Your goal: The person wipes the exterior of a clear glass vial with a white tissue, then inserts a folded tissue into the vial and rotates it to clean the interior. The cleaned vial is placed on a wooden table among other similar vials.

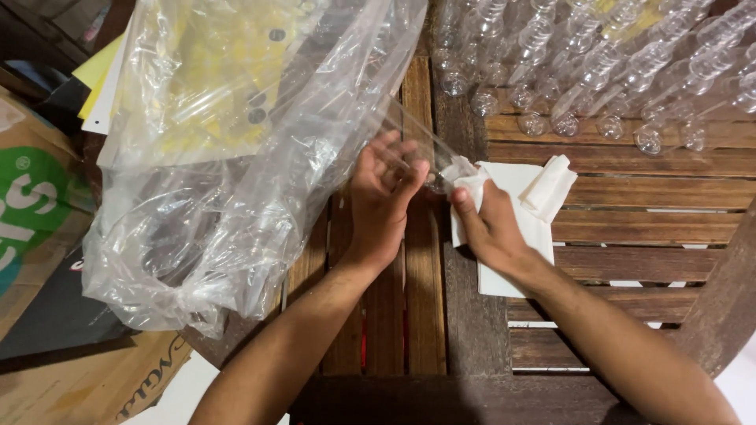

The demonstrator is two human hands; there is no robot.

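Note:
My left hand [383, 197] grips a clear plastic bottle [411, 135] that lies slanted, its body running up to the left into the big clear plastic bag [228, 157]. My right hand [488, 220] pinches a white cloth [465, 175] against the bottle's lower end, right beside the left fingers. The cloth's other end [550, 187] lies folded on a white sheet [520, 236] spread on the wooden slatted table [630, 197].
Several clear empty bottles [598, 71] lie in rows at the table's far right. Cardboard boxes [31, 205] stand to the left of the bag, with yellow and white sheets [98, 79] behind. Gaps run between the table slats.

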